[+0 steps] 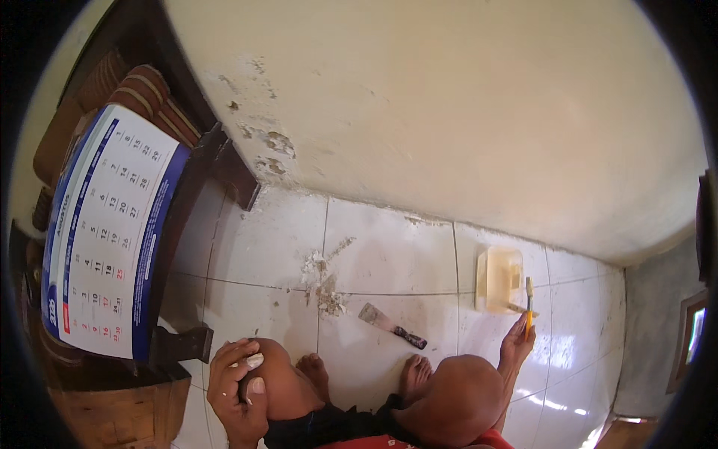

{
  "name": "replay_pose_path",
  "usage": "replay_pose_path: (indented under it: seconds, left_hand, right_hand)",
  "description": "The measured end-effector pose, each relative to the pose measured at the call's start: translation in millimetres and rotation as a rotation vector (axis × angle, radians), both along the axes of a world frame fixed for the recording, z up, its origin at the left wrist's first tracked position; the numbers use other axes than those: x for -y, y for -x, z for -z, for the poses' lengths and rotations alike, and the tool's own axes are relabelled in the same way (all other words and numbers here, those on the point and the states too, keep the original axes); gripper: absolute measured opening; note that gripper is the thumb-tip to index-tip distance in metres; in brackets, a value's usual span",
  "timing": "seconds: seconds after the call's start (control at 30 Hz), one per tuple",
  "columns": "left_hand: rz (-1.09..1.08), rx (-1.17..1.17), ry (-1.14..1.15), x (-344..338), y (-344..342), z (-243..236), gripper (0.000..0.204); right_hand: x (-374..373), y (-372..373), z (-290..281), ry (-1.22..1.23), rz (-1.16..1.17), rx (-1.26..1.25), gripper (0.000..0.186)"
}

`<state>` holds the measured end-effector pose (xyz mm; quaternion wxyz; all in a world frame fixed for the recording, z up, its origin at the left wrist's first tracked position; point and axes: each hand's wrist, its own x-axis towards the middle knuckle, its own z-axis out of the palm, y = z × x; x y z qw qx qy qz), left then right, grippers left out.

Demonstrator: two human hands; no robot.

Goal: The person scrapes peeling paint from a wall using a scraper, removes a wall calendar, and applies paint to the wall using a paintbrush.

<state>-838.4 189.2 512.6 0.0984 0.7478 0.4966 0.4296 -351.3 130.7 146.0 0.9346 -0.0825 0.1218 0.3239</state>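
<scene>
My right hand (514, 346) grips a yellow-handled paintbrush (529, 314), bristles upward, beside a translucent rectangular plastic container (495, 277) on the tiles. My left hand (238, 389) rests on my bent left knee (288, 378), fingers loosely curved and apart, with white residue on them. A putty knife (393, 327) with a dark handle lies on the floor between my knees and the wall. White crumbled debris (325, 295) is scattered to its left.
The cream wall (449, 112) has flaked patches (277, 146) low at left. A wooden chair (202, 150) with striped cushions carries a large calendar sheet (112, 232). A wooden cabinet (127, 404) stands at lower left, a grey wall (654, 299) at right.
</scene>
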Motion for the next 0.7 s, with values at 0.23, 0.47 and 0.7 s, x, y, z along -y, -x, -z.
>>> replay_pose_path:
  seconds: [0.23, 0.47, 0.7]
  left_hand:
    - [0.079, 0.012, 0.011, 8, 109, -33, 0.023]
    - [0.104, 0.022, -0.087, 21, 234, -51, 0.020]
    - [0.206, 0.036, -0.222, 7, 363, -59, 0.024]
  right_hand:
    - [-59, 135, -193, 0.077, -0.023, 0.424, 0.039]
    - [-199, 359, -442, 0.244, -0.027, 1.375, 0.039]
    - [-295, 456, -576, 0.209, 0.500, 2.157, 0.017]
